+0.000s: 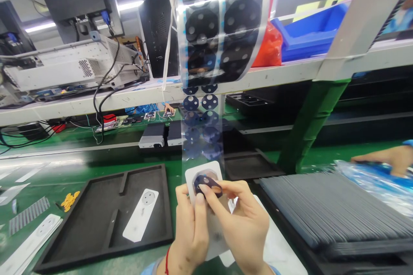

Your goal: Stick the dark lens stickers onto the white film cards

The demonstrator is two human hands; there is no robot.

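Note:
My left hand (190,234) grips a white flat panel (196,167) with rounded corners and a round area near its top. In my right hand (243,219), thumb and fingers pinch a dark round sticker (205,179) with holes, which lies over that round area and bends up at its right side. The lower panel is partly hidden behind my hands. Just above hangs a clear strip (202,137) of similar dark stickers, running down from a large roll (222,30).
A black tray (93,206) at left bears a white panel (141,215). Orange pieces (69,200) and stacked white panels (32,245) lie left of it. Thin grey sheets (335,210) stand packed at right. Another person's hand (387,157) touches a blue plastic bag (377,184).

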